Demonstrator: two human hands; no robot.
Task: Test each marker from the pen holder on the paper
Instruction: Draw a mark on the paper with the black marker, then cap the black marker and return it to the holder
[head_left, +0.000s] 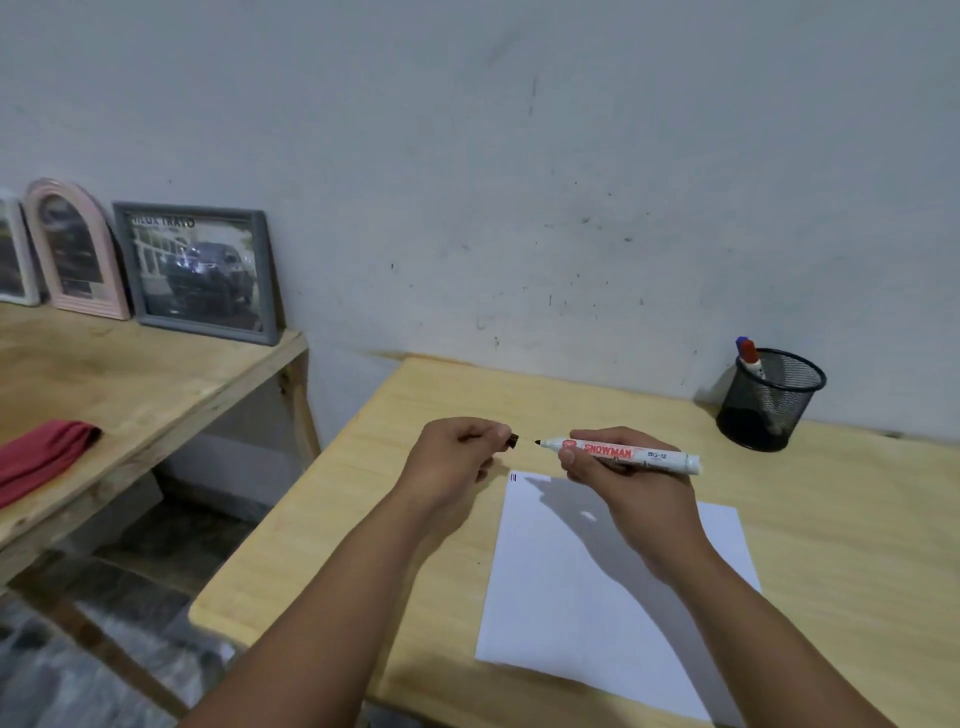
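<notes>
My right hand (621, 480) grips a white marker (641, 456) with red lettering, held level above the table, its bare black tip pointing left. A short gap away, my left hand (457, 460) pinches the black cap (511, 441), its open end facing the tip. Below my hands lies a white sheet of paper (582, 613) with small blue and red marks (514, 477) at its top left corner. A black mesh pen holder (769, 400) stands at the back right near the wall, with a blue-capped and a red-capped marker (749, 356) inside.
The paper and holder rest on a light wooden table (363, 519). To the left stands a second wooden bench (130, 379) with a red cloth (41, 454) and several picture frames (200, 273) leaning on the grey wall. Dark floor shows between the two.
</notes>
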